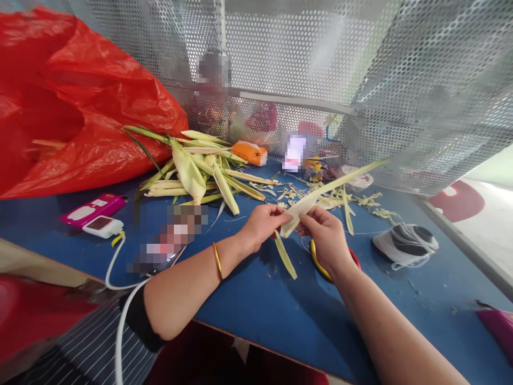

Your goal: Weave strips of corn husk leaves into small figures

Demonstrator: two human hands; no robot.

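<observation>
Clamped at its broad end by my left hand and my right hand, thumbs and fingers shut on it, one long pale husk leaf slants up and away over the blue table! Just below, a narrow green strip shows between my hands, a yellow handle peeks from under my right, and farther left a husk pile sprawls beside the red bag.
</observation>
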